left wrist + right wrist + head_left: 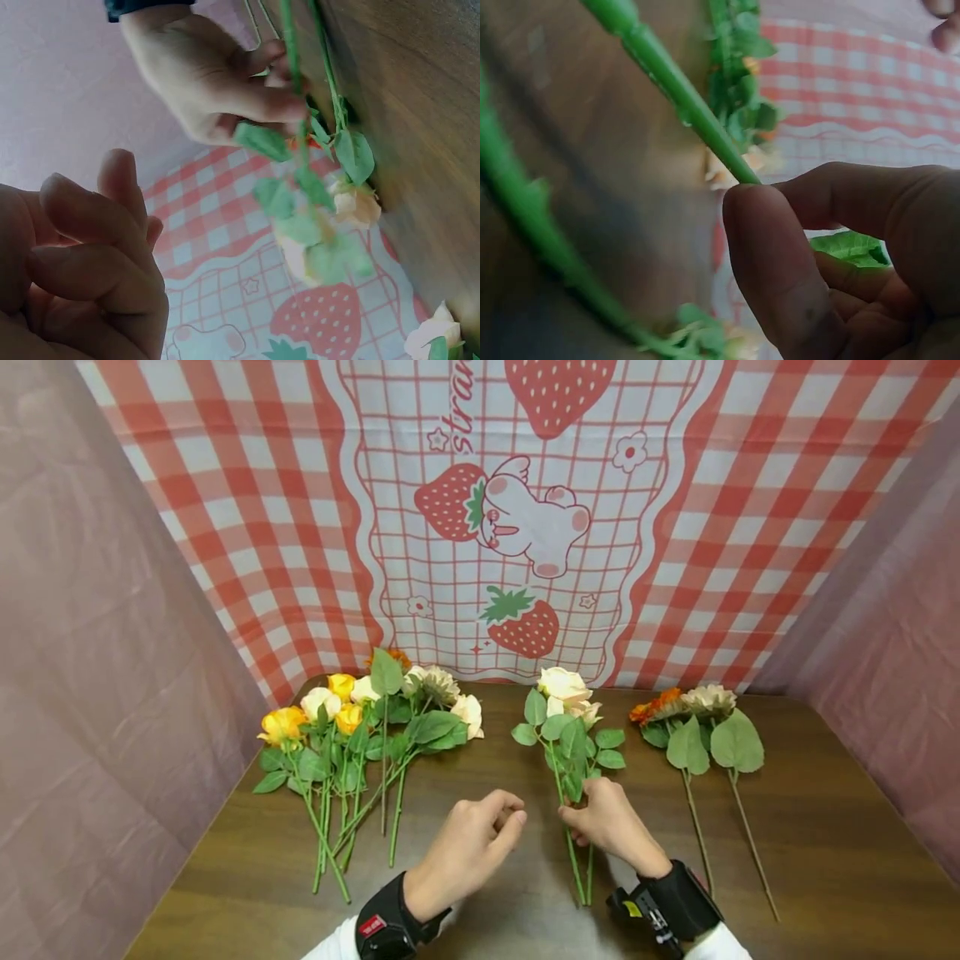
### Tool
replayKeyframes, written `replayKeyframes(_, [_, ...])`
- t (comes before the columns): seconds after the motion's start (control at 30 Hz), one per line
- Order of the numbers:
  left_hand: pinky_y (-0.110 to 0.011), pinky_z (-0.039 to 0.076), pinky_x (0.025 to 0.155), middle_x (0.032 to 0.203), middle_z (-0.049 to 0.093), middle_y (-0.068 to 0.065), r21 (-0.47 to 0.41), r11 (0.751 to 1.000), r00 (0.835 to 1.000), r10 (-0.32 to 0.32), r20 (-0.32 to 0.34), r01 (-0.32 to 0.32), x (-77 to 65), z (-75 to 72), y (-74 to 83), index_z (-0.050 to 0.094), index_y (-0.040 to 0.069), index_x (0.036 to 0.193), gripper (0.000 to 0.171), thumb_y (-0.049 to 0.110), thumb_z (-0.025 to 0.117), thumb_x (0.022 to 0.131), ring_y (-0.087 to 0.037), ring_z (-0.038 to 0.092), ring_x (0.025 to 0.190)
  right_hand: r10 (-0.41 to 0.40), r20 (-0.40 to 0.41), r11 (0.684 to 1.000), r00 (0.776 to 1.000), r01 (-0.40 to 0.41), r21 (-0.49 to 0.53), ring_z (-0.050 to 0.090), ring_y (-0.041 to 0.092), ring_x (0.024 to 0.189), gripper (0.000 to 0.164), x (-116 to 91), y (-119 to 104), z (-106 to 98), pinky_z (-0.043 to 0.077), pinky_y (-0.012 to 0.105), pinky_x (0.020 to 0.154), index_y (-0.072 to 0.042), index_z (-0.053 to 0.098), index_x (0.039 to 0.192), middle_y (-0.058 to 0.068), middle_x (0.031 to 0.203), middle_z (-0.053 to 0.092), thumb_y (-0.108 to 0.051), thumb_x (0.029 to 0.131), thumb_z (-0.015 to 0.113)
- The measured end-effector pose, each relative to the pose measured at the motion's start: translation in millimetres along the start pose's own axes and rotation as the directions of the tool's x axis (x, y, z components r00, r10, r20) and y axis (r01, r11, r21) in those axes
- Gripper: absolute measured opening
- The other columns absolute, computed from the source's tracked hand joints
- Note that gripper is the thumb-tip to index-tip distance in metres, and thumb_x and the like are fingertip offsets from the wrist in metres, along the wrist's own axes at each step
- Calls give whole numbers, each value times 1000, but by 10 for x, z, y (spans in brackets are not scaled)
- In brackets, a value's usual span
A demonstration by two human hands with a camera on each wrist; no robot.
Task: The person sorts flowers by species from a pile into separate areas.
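Thumb and forefinger of my right hand (611, 828) pinch the green stem (694, 112) of a cream rose (562, 683) at the middle of the table. A second cream rose (354, 204) lies close beside it; its green stem (536, 225) runs along the table, apart from the fingers in the right wrist view. My left hand (468, 852) hovers to the left of these two roses, holding nothing, its fingers loosely bent. In the left wrist view the held rose's bloom and leaves are blurred.
On the left of the wooden table (480, 910) lies a pile of yellow roses (283, 725) and cream roses (469, 714) with crossing stems. At right lie an orange flower (658, 703) and a pale flower (708, 699) with broad leaves. A checked strawberry cloth (525, 627) hangs behind.
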State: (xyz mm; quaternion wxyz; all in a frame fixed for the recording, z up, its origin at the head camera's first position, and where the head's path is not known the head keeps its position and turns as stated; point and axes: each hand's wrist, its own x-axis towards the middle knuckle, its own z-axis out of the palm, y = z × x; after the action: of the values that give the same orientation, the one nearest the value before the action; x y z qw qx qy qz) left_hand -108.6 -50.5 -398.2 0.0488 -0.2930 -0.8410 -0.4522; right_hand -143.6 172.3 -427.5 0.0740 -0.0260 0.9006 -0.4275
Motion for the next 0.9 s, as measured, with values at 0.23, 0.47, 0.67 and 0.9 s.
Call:
replayKeyframes(0.23, [-13, 45, 54, 66, 64, 8, 8, 999, 999, -42, 27, 42, -9, -14, 13, 68, 4, 102, 14, 9, 56, 100, 8, 53, 55, 48, -41, 996, 998, -51, -73, 59, 13, 41, 16, 115, 168, 104, 49, 28, 45, -5, 59, 70, 4, 51, 59, -1, 82, 69])
replayKeyframes(0.47, [-12, 45, 54, 65, 64, 7, 26, 999, 999, -38, 28, 37, 4, -33, 23, 69, 3, 101, 15, 9, 55, 100, 8, 52, 54, 68, -31, 995, 997, -70, -74, 58, 12, 38, 19, 151, 232, 142, 50, 28, 43, -5, 59, 68, 3, 49, 59, -3, 84, 70])
replayKeyframes(0.67, [-13, 43, 52, 64, 64, 6, 60, 998, 999, -26, 24, 25, 19, -54, 10, 69, 2, 99, 15, 9, 56, 99, 8, 51, 53, 66, 17, 997, 998, -65, -52, 56, 11, 37, 24, 142, 234, 128, 49, 29, 40, -5, 63, 64, 4, 47, 58, -7, 88, 69])
replayKeyframes(0.9, [-24, 48, 52, 71, 68, -2, 337, 938, 996, -55, -75, 77, 106, -266, -254, 70, 4, 94, 9, 7, 61, 94, -10, 61, 57, 26, 75, 991, 997, -15, -134, 57, 13, 38, 36, 81, 170, 34, 49, 29, 42, -8, 61, 58, 2, 47, 57, -15, 92, 68])
